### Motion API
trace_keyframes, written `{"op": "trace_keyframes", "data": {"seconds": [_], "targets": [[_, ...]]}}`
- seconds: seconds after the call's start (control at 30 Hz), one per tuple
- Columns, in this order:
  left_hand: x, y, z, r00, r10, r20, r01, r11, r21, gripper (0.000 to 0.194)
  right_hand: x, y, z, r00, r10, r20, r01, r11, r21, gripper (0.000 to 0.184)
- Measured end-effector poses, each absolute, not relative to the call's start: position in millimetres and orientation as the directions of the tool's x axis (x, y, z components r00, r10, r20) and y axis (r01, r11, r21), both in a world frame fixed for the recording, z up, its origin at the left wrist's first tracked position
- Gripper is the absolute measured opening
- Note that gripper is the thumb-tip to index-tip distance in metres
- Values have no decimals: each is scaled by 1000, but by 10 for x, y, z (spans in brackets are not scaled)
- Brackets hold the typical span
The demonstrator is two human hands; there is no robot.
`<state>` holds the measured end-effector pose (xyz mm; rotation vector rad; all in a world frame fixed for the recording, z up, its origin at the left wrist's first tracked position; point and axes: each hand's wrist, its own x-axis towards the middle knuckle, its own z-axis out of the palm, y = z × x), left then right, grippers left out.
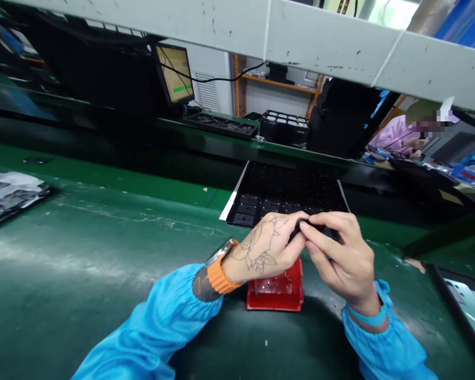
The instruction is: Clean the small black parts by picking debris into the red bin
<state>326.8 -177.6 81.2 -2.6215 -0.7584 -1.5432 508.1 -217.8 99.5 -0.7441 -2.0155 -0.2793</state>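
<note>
My left hand (266, 245) pinches a small black part (298, 228) between thumb and fingers. My right hand (342, 258) brings its fingertips against the part's near edge; whether they grip, I cannot tell.

Small black part (297, 229), mostly hidden, pinched between left fingers (300, 215) and right fingertips (306, 228); visible sliver slanted, exact shape unclear.

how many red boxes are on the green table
1: the red box is on the green table at lower centre, partly hidden by the left hand; others could be covered.
</note>
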Motion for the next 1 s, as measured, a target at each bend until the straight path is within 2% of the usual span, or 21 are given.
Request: {"op": "trace_keyframes", "data": {"seconds": [0.17, 0.37, 0.47, 0.7, 0.87, 1.0], "targets": [[3261, -1769, 814, 418, 388, 822, 406, -888, 213, 31, 5053, -2155, 950, -343, 389, 855, 596, 794, -122, 33], [3238, -1770, 862, 482, 532, 696, 339, -846, 412, 29, 5040, -2145, 931, -317, 362, 877, 583, 803, -121, 37], [3230, -1780, 889, 496, 577, 649, 332, -817, 472, 31, 5038, -2143, 932, -322, 351, 879, 592, 799, -103, 37], [3244, -1783, 1004, 561, 592, 579, 226, -782, 581, 23, 4997, -2163, 941, -315, 336, 888, 591, 801, -93, 28], [3235, -1803, 1097, 572, 599, 560, 119, -736, 667, 15, 4994, -2196, 952, -320, 320, 892, 592, 802, -75, 35], [3231, -1807, 1082, 561, 600, 570, 162, -755, 636, 14, 5001, -2207, 947, -310, 328, 892, 593, 800, -88, 40]]}}
